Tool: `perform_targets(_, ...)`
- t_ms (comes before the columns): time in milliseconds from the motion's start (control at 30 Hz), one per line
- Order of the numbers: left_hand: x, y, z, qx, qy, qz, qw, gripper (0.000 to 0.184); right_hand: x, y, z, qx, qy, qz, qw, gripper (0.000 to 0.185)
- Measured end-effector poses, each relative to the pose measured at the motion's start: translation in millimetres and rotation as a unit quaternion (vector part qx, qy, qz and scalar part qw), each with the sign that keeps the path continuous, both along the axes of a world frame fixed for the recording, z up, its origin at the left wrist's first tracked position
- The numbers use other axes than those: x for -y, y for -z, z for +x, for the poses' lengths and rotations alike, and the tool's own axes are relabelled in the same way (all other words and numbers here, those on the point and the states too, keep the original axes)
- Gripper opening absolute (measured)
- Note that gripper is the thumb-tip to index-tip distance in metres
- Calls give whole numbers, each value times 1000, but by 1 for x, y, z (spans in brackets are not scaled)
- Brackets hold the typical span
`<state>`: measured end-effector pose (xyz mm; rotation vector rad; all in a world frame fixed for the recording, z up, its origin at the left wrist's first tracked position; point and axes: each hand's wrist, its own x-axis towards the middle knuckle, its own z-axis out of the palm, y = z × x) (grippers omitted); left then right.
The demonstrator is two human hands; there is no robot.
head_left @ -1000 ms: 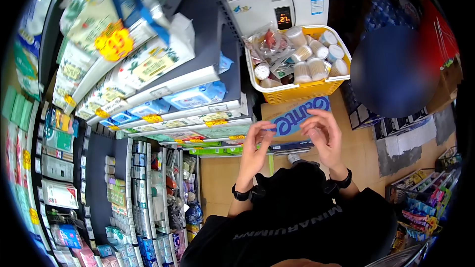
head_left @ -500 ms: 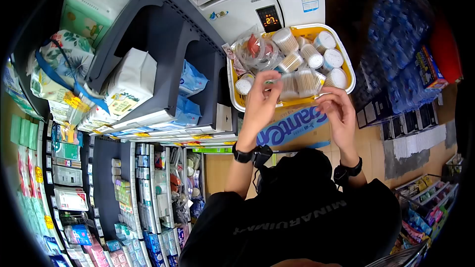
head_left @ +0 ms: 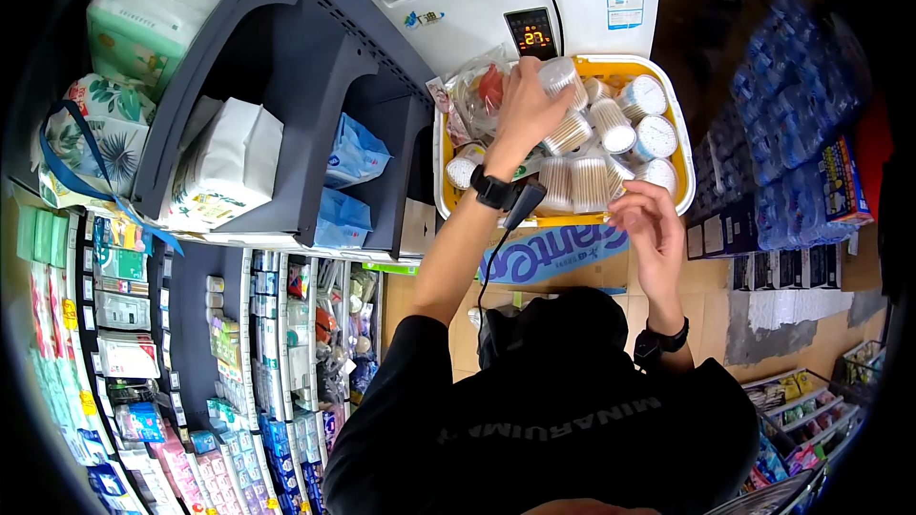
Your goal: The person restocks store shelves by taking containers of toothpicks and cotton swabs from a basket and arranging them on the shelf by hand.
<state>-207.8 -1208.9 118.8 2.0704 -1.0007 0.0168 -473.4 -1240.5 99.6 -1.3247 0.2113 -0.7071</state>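
Note:
A yellow-and-white basket point(head_left: 683, 164) is filled with clear tubs of cotton swabs. My left hand point(head_left: 530, 113) reaches over its back middle, thumb and fingers around a cotton swab tub point(head_left: 559, 74) lying on its side. Two more swab tubs point(head_left: 589, 181) lie along the near rim, side by side. My right hand point(head_left: 654, 229) hovers by the near right corner, fingers loosely bent and apart, with nothing visible in them. White-lidded tubs point(head_left: 655, 136) fill the right side. Clear plastic packaging with a red item point(head_left: 490, 89) lies at the back left.
Behind the basket stands a white air conditioner point(head_left: 487, 14) with a hanging black cable. Grey shelves point(head_left: 315, 67) with tissue packs point(head_left: 229, 157) are on the left. Wrapped bottle packs point(head_left: 782, 95) stack up on the right. A printed carton point(head_left: 563, 257) lies below the basket.
My left hand has moved from the basket's near side to the swab tub at the back. My right hand has stayed by the near right corner, slightly lower. The view has shifted a little.

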Motion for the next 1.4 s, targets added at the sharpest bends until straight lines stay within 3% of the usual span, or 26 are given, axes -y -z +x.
perform_targets(67,10,6,8,7,-33,78,996,76,3,3,1,2,3,7,1000,34)
perform_targets(200,20,16,14,52,-27,132,989,82,6,5,0,2,23,13,1000,36)
perform_targets(600,30,33,24,78,-44,106,990,71,16,12,4,-5,31,1,1000,34)
perform_targets(900,26,18,17,56,-61,71,994,86,14,10,3,-12,32,-12,999,33)
perform_targets(1033,17,2,11,77,-53,3,996,90,8,4,4,-13,32,-15,999,32)
perform_targets(1167,-7,-30,-5,19,-28,-70,997,91,5,-1,10,-5,31,-52,998,34)
perform_targets(1333,-48,-53,-29,53,-2,-102,993,89,-7,-23,30,-13,75,-120,990,48)
perform_targets(1400,-68,-59,-43,17,14,-99,995,90,-10,-33,42,18,134,-246,960,61)
